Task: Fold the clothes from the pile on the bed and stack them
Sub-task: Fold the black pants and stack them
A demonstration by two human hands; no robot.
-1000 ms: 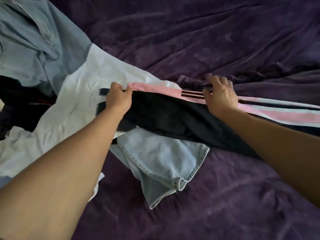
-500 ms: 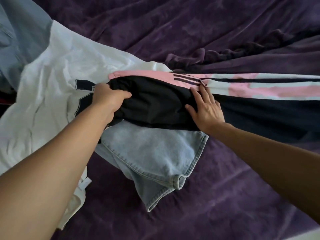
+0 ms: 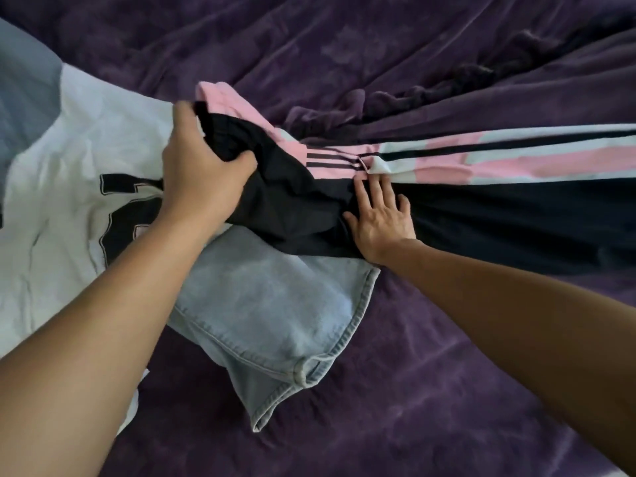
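Observation:
Black track pants (image 3: 499, 222) with a pink and pale striped side lie stretched across the purple bedspread (image 3: 413, 390) toward the right edge. My left hand (image 3: 199, 173) grips their bunched left end and lifts it off the pile. My right hand (image 3: 380, 218) presses flat on the black fabric near the middle, fingers straight. Under the lifted end lie a pair of light blue jeans (image 3: 272, 311) and a white T-shirt (image 3: 69, 160) with a black print.
A grey-blue garment (image 3: 24, 84) shows at the far left edge, partly under the white T-shirt. A dark purple ridge of rumpled blanket (image 3: 447, 87) runs behind the pants. Bedspread lies open in front and at the lower right.
My left hand has raised the bunched end of the pants and turned it up and rightward. My right hand went from gripping the striped edge to lying flat on the black fabric.

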